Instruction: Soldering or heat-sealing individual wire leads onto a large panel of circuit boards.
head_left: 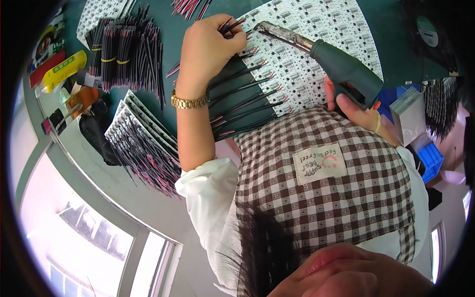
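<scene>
My left hand (208, 49), with a gold wristwatch on it, pinches a few thin black wires (231, 25) at the edge of a white circuit board panel (316, 29). My right hand (356, 109) grips the dark green handle of a soldering iron (341, 67). Its worn metal tip (269, 28) lies over the panel's edge, right beside the held wire ends. A row of black and red wires (242, 99) is fixed along the panel's near edge and fans out toward my wrist.
Bundles of black wires with yellow ties (123, 49) lie at the upper left on the green mat (166, 104). A stack of wired boards (143, 143) sits left of my forearm. Yellow and red tools (62, 69) lie far left; blue bins (429, 158) stand at the right.
</scene>
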Demonstrator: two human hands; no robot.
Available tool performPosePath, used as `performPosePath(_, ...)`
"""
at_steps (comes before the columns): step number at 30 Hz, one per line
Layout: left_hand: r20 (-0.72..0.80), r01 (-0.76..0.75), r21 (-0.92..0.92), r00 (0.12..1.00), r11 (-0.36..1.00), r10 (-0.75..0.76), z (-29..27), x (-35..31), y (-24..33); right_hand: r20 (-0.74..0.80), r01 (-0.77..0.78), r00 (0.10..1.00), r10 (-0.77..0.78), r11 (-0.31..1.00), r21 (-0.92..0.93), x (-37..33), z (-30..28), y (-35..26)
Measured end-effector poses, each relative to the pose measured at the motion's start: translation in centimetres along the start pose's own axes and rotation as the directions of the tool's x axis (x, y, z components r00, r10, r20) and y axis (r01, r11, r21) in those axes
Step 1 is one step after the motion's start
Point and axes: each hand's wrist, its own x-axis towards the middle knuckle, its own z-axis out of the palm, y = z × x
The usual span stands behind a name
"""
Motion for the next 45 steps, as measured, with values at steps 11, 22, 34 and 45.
performPosePath(11,-0.050,-0.029,-0.002,0.998,1.000,0.028,0.5,-0.8,-0.8,0.109,-0.070,0.992,0.066,0.997,0.026,0.2,0.0,-0.1)
performPosePath(22,-0.163,-0.197,0.117,0.963,0.973,0.214,-2.0,-1.8,-0.5,0.018,0.066,0.997,-0.072,0.967,0.247,0.2,-0.2,-0.6)
performPosePath(34,-0.415,-0.043,-0.142,0.909,0.989,-0.021,1.0,-4.7,0.7,0.030,-0.040,0.999,0.035,0.979,0.199,0.5,0.3,0.0)
performPosePath(45,-0.315,0.187,-0.038,0.930,0.982,-0.189,3.4,-3.5,1.1,0.137,-0.076,0.988,0.071,0.997,0.032,-0.5,-1.6,0.7)
